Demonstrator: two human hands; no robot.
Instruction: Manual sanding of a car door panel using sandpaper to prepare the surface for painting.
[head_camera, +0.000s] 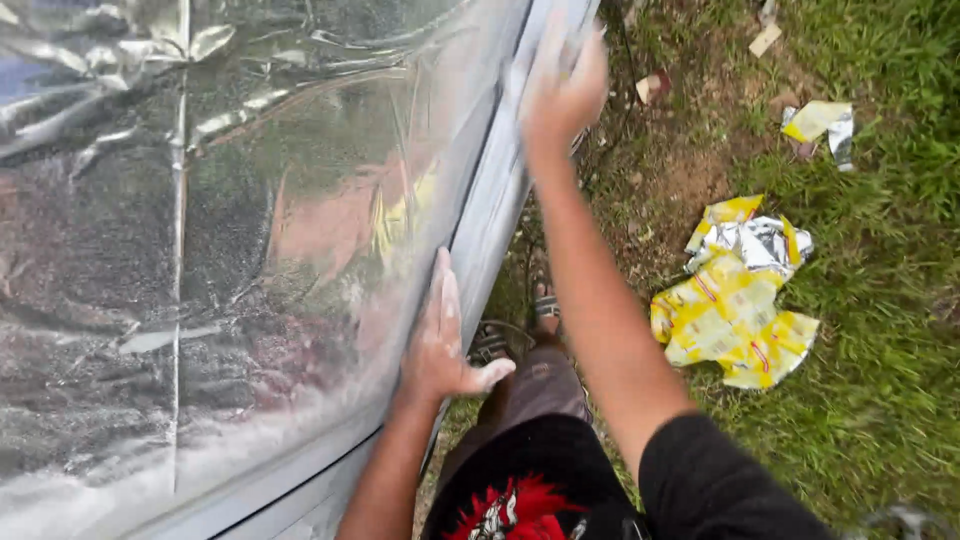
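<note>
Crinkled foil sheet beside littered grass

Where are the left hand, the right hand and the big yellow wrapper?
left hand (440, 345): head view, back of the hand on the silver foil sheet.
right hand (562, 85): head view, blurred palm.
yellow wrapper (730, 315): head view, its crumpled middle.

A large sheet of shiny silver foil covers a broad flat surface, filling the left half of the view. It is crinkled all over, with long creases and a straight vertical seam running down it, and it mirrors blurred patches of pink, yellow and dark colour. Its right edge runs diagonally along a pale grey frame edge, where the foil lies smoother and stretched. Glare whitens the lower part near the bottom corner.
</note>
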